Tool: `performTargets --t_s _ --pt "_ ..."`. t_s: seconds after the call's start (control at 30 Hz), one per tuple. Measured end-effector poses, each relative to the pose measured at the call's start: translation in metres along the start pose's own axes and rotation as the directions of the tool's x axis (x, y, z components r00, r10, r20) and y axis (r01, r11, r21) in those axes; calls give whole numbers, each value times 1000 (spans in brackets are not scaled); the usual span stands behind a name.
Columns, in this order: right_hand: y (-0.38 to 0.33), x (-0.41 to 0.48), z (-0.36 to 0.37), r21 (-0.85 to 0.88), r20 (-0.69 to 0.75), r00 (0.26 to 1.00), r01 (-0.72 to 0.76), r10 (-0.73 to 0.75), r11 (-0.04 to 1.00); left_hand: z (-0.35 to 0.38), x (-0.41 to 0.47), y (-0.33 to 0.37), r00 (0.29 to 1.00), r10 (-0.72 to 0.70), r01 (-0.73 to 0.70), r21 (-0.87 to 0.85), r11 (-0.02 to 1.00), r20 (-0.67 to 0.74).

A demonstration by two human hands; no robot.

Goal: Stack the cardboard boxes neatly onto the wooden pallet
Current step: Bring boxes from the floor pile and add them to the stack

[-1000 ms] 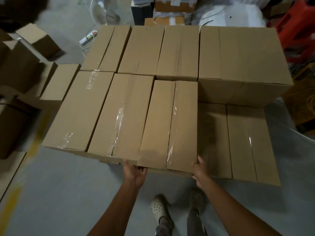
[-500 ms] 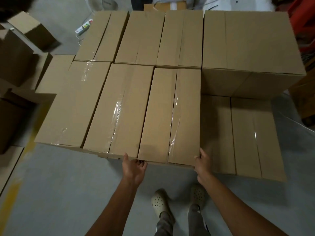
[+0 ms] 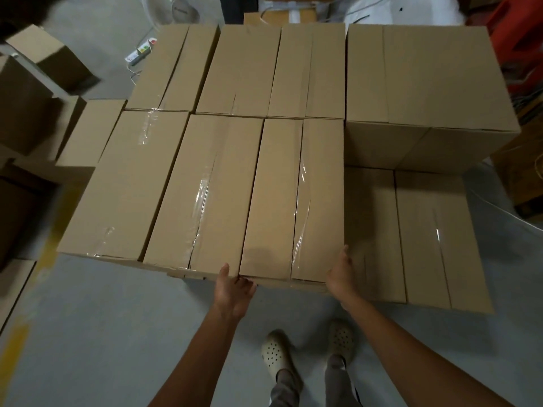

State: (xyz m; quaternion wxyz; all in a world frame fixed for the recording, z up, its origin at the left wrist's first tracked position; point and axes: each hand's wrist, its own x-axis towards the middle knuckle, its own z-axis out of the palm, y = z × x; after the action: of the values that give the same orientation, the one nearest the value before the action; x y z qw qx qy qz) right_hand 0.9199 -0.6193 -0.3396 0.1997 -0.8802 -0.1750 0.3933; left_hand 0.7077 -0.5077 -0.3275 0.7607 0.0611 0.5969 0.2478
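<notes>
A taped cardboard box [image 3: 293, 201] lies in the near row of the stack, between a neighbouring box [image 3: 205, 186] and a lower layer of boxes [image 3: 426, 230] on the right. My left hand [image 3: 233, 292] presses on its near left corner, thumb up. My right hand [image 3: 340, 274] presses on its near right corner, thumb along the side edge. Its far end meets the back row of boxes [image 3: 244, 69]. A taller box [image 3: 435, 77] stands at the back right. The wooden pallet is hidden under the stack.
Loose cardboard boxes [image 3: 26, 107] crowd the floor at the left. A power strip [image 3: 138, 52] and a fan [image 3: 182, 10] lie behind the stack, and a red object [image 3: 520, 39] stands at the far right. A yellow floor line [image 3: 14, 348] runs along the left. My feet [image 3: 276, 353] stand on grey floor.
The box under my hands slid away from me until its far end closed the gap to the back row. Both hands followed it forward.
</notes>
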Motion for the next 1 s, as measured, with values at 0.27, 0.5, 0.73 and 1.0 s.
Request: performTargets --t_s 0.27,0.5,0.73,1.0 --pt "-23 -17 16 -581 214 916 399 -340 709 -44 0 -16 581 673 -433 874 -221 458" --pt "-26 -15 25 -665 222 931 362 -289 653 -49 37 8 653 195 -432 572 -698 731" --pt "-40 -15 10 -535 219 937 349 -273 770 -26 17 18 717 211 -437 665 -606 664" --pt "-97 -113 -53 -140 -122 877 447 -464 883 35 -89 71 423 467 -641 621 -450 776"
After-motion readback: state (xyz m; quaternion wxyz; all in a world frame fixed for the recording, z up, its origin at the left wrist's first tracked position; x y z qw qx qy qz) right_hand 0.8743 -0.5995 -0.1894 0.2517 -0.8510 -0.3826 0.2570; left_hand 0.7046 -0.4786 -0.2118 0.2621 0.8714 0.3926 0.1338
